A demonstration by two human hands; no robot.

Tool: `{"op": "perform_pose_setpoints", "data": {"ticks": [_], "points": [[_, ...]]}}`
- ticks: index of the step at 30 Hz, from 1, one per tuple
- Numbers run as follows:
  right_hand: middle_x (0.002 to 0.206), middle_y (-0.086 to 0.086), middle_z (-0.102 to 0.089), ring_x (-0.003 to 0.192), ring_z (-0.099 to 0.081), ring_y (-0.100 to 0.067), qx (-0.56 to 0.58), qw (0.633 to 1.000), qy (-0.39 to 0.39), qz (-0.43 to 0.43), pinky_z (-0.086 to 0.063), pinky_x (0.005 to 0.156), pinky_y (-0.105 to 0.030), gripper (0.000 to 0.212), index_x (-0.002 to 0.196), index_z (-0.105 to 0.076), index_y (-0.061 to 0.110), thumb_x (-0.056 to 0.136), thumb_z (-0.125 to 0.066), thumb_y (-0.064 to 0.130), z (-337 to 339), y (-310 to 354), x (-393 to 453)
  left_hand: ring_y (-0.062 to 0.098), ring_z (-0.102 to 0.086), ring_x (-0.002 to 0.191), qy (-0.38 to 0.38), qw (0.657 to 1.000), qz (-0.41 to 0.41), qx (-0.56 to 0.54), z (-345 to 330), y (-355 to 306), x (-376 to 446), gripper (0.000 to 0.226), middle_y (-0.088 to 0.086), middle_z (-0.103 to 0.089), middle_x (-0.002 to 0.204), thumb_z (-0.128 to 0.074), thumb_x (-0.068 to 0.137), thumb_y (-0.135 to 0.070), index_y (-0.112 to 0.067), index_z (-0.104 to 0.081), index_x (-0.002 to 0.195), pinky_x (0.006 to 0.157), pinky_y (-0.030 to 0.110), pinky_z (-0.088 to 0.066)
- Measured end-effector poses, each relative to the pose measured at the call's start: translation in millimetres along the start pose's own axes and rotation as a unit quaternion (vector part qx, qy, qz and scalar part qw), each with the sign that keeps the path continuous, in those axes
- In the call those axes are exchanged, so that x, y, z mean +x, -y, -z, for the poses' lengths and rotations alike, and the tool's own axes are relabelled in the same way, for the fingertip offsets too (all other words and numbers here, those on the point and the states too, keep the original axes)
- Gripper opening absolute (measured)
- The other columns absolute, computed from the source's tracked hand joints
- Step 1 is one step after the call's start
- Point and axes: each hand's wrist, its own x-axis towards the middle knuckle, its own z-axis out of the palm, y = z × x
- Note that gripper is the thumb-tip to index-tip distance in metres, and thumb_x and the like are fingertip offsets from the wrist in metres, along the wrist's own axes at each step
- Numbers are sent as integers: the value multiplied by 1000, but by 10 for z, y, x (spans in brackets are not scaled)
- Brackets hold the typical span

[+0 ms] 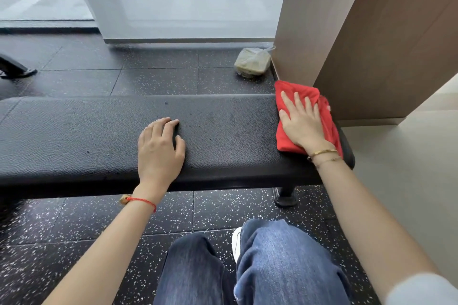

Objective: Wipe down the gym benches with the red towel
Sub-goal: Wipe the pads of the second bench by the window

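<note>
A black padded gym bench (pixel 86 136) runs across the view from left to right. The red towel (pixel 287 136) lies bunched on its right end. My right hand (pixel 301 122) presses flat on the towel with straight, spread fingers. My left hand (pixel 159 148) rests on the bench pad near the middle, its fingers bent at the tips and its thumb out to the right, holding nothing. A few dark specks dot the pad between the two hands.
A brown wall panel (pixel 359 44) stands just beyond the bench's right end. A clear plastic bag (pixel 252 62) with something greenish lies on the speckled black floor behind the bench. A bench foot (pixel 286 197) stands near my knees. Dark equipment (pixel 14 68) sits far left.
</note>
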Motion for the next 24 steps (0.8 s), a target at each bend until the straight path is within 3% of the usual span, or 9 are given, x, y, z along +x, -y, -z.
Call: {"op": "perform_pose_setpoints", "data": {"ticks": [5,9,14,18,24], "points": [[163,-2,-10,150,-7,-28,14,990,10,137,2,122,-43,56,154,-12,37,101,-31,41,-163,669,-224,26,-43,132,-1,1000,1,-5,1,6,1,39,7,-54,136,-51,93,-22,-12,-56,131,114,44,-31],[162,3,-17,150,-11,-23,32,974,9,225,-2,123,-40,54,152,-18,41,100,-35,41,-175,472,-610,25,-44,131,-4,1000,-4,-5,-6,33,5,39,6,-55,136,-52,93,-22,-13,-56,131,113,43,-33],[163,0,-14,150,-10,-26,16,992,2,124,0,122,-43,52,152,-18,39,102,-33,39,-78,-9,-323,25,-44,131,-1,1000,-2,-2,-5,16,-1,39,6,-54,136,-51,94,-23,-12,-56,132,113,44,-33],[163,-4,-9,150,-7,-31,1,999,-1,38,3,122,-46,54,154,-13,35,102,-27,40,-48,210,80,27,-44,131,-1,1000,4,0,12,-8,-1,39,7,-54,136,-51,94,-22,-11,-56,131,113,45,-32],[162,1,-14,150,-9,-26,15,984,-1,175,2,122,-43,54,153,-17,39,101,-33,41,-141,457,-419,25,-43,132,3,1000,4,0,13,-2,-1,40,6,-54,137,-50,94,-23,-12,-55,132,114,44,-32]]}}
